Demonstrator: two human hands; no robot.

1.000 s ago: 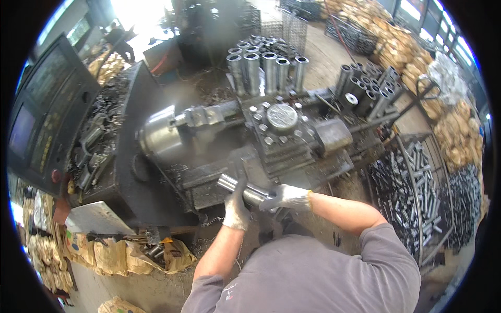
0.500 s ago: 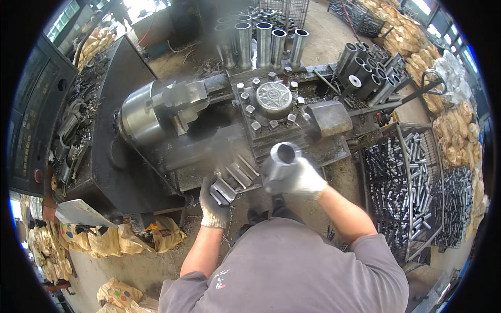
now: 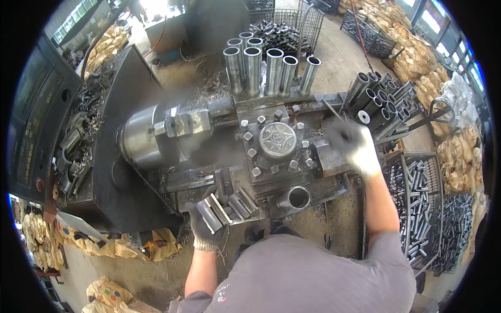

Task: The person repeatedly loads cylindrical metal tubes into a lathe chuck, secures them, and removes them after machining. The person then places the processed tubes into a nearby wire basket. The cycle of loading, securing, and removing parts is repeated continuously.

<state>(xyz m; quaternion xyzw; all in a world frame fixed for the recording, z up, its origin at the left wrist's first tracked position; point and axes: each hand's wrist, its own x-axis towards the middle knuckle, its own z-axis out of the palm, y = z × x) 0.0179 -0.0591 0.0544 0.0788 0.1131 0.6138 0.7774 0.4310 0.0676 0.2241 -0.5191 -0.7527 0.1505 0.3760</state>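
I stand at a metal lathe. My gloved left hand [image 3: 204, 229] grips a grey ribbed metal handle [image 3: 215, 213] at the front of the carriage. My gloved right hand [image 3: 359, 147] is blurred, raised over the right end of the carriage beside a stack of lying steel tubes [image 3: 378, 99], and seems to hold nothing. A short steel tube [image 3: 295, 198] lies on the carriage front, its open end toward me. The bolted tool post [image 3: 276, 141] stands between my hands, and the chuck [image 3: 143, 138] is to its left.
Several tall steel tubes [image 3: 266, 68] stand upright behind the lathe. Wire crates of short metal pieces [image 3: 425, 208] are at my right. A dark control panel [image 3: 31, 120] is on the left. Filled sacks [image 3: 459, 151] lie around, some on the floor [image 3: 112, 292].
My right hand has let go of the short tube, which now lies on the carriage, and has swung up and right toward the stacked tubes. My left hand stays on the handle.
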